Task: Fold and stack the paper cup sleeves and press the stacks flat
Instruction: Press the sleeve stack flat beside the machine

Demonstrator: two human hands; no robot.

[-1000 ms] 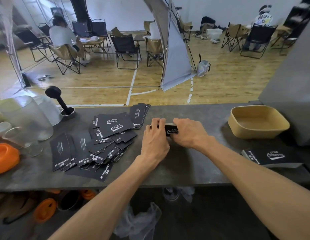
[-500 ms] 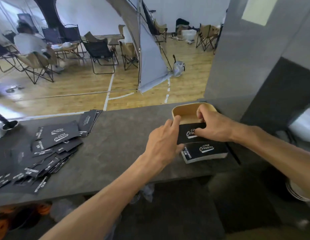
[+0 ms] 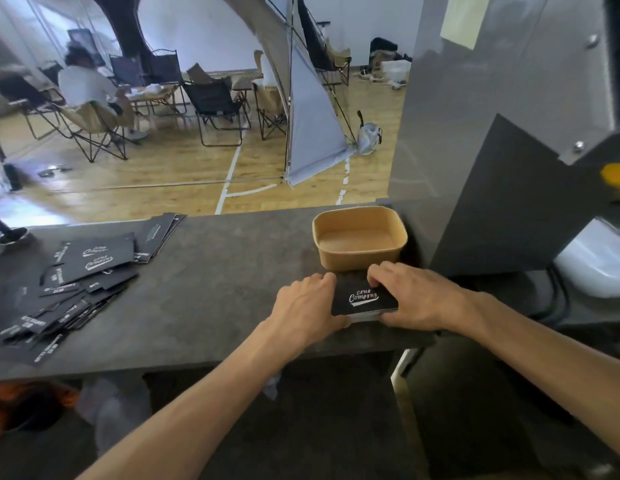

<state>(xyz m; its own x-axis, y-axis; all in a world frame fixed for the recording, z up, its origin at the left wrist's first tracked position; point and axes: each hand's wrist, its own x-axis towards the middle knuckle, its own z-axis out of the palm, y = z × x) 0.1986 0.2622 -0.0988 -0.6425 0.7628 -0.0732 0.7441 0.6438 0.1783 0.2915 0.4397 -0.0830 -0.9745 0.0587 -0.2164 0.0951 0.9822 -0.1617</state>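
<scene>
Both hands, left hand [image 3: 306, 308] and right hand [image 3: 410, 296], clamp the sleeve stack [image 3: 365, 301] between their fingers [image 3: 379, 271] on the surface [image 3: 215, 289]. A tan tray [image 3: 358, 237] stands just beyond the fingers; loose sleeves [image 3: 69, 282] lie well left.

Bare counter [image 3: 232, 289] lies open between the loose sleeves [image 3: 76, 282] at left and the folded stack [image 3: 365, 299]. A tan tray [image 3: 358, 237] crowds the stack's far side; a grey panel [image 3: 509, 202] walls the right.
</scene>
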